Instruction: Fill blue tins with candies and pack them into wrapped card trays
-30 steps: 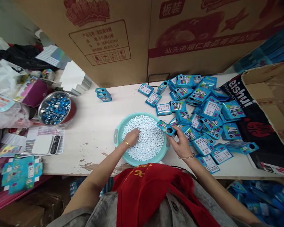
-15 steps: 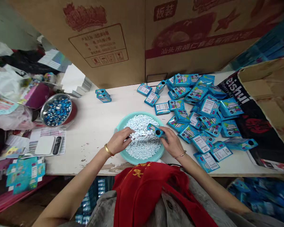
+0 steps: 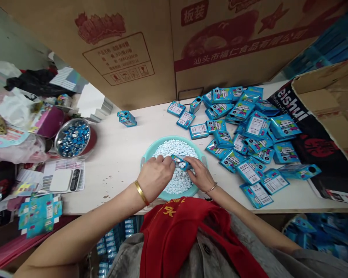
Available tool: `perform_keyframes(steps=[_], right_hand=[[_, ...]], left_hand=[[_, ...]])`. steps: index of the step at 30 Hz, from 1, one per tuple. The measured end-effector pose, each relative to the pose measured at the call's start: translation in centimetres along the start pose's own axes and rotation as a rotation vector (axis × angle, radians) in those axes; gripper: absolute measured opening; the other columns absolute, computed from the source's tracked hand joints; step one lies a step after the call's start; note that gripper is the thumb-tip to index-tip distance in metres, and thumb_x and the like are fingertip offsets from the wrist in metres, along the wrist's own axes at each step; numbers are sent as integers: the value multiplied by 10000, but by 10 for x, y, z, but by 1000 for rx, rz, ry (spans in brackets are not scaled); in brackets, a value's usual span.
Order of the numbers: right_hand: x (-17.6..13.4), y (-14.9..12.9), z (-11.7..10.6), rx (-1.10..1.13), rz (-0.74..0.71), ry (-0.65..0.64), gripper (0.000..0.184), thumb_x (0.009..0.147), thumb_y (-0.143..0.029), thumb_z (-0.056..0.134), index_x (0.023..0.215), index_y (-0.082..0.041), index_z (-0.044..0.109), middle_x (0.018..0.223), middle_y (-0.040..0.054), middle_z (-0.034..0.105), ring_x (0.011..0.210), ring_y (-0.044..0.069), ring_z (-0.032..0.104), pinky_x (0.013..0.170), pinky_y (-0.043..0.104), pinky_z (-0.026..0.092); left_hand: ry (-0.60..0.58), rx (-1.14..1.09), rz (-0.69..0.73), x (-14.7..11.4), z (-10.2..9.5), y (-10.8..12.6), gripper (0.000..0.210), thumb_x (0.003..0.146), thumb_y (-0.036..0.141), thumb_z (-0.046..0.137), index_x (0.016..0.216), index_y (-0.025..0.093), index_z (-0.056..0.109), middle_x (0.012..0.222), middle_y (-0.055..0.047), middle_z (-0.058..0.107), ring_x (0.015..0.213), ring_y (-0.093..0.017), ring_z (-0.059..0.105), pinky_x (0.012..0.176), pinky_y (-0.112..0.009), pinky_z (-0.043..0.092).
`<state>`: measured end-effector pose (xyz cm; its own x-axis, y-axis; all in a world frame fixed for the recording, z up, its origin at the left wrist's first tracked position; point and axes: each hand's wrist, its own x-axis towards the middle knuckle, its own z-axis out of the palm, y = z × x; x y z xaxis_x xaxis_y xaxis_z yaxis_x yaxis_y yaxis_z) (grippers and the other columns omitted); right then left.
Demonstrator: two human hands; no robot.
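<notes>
The right hand (image 3: 201,175) pinches a small blue printed cardboard box (image 3: 178,159) over a round mint-green plastic basin (image 3: 147,153); the left hand (image 3: 156,174) bunches at the box's ten-o'clock end, any pinch hidden. White pellets (image 3: 182,165) show inside: apparently part-filled, not yet closed.

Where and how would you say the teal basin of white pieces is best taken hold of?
Probably by its grey side handles, one hand coming from the left, the other from the right. The basin is wide and round, with handles on opposite sides, and holds many loose white pieces, so a level, two-sided grip should suit.
</notes>
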<state>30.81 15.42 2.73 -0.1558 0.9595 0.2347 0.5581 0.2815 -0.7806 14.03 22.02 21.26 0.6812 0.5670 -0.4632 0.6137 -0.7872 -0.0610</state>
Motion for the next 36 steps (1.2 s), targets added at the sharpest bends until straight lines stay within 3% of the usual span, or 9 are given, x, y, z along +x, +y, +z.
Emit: perform_keyframes(steps=[4, 7, 10, 14, 18, 22, 26, 31, 36], right_hand=[[-3, 6, -1, -1, 6, 25, 490, 837, -107, 450, 1309, -236, 441, 1229, 105, 577, 1186, 263, 524, 995, 500, 462], [-5, 11, -7, 2, 41, 50, 477, 834, -121, 455, 1297, -236, 452, 1235, 104, 574, 1183, 261, 526, 996, 497, 458], [-6, 14, -17, 6, 96, 86, 465, 831, -142, 466, 1287, -231, 460, 1229, 104, 578, 1168, 260, 534, 991, 485, 457], [-6, 17, -32, -19, 154, 121, 432, 832, -182, 493, 1263, -208, 482, 1204, 115, 591, 1138, 264, 551, 979, 469, 458], [-7, 22, -41, -44, 199, 162, 417, 834, -227, 522, 1250, -211, 499, 1193, 114, 601, 1128, 271, 560, 968, 472, 459], [-10, 25, -45, -49, 232, 185, 415, 832, -257, 537, 1242, -210, 505, 1197, 119, 601, 1126, 280, 561, 957, 483, 462], [-12, 24, -43, -64, 220, 186, 420, 829, -244, 532, 1247, -214, 498, 1196, 115, 603, 1124, 275, 564, 958, 476, 467], [-10, 17, -33, -74, 130, 122, 431, 828, -177, 490, 1258, -205, 486, 1205, 117, 593, 1142, 272, 549, 983, 481, 460], [-4, 5, -17, -49, 50, 51, 475, 823, -122, 462, 1284, -237, 464, 1233, 99, 577, 1184, 264, 524, 1002, 492, 455]], left_hand=[[104, -79, -32, -6, 23, -24, 160, 928, 162, 435, 989, 159, 582, 923, -77, 601, 860, -218, 569, 694, -327, 463], [141, -234, -158, -5, 75, -49, 180, 935, 220, 435, 1049, 174, 566, 977, -77, 597, 894, -215, 566, 731, -329, 464], [27, -402, -240, 7, 141, -58, 167, 908, 153, 424, 964, 147, 582, 962, -112, 598, 904, -251, 570, 755, -373, 463], [11, -549, -173, 40, 203, -32, 171, 885, 141, 449, 997, 157, 577, 1007, -105, 605, 962, -248, 571, 818, -375, 463], [78, -701, -123, 75, 223, 3, 260, 859, 126, 454, 1100, 186, 534, 1099, -80, 586, 1016, -212, 558, 876, -338, 455], [141, -835, -85, 81, 222, 13, 295, 839, 118, 458, 1121, 182, 514, 1063, -64, 592, 951, -182, 577, 862, -306, 462], [237, -925, -36, 53, 198, -8, 248, 895, 245, 471, 1134, 189, 503, 1054, -69, 584, 930, -181, 575, 830, -307, 464], [351, -872, 68, 10, 134, -38, 222, 927, 289, 449, 1110, 183, 516, 991, -75, 598, 889, -181, 569, 792, -310, 456], [184, -489, 35, -1, 65, -39, 175, 925, 251, 461, 1062, 171, 533, 1024, -73, 611, 944, -193, 580, 802, -311, 466]])
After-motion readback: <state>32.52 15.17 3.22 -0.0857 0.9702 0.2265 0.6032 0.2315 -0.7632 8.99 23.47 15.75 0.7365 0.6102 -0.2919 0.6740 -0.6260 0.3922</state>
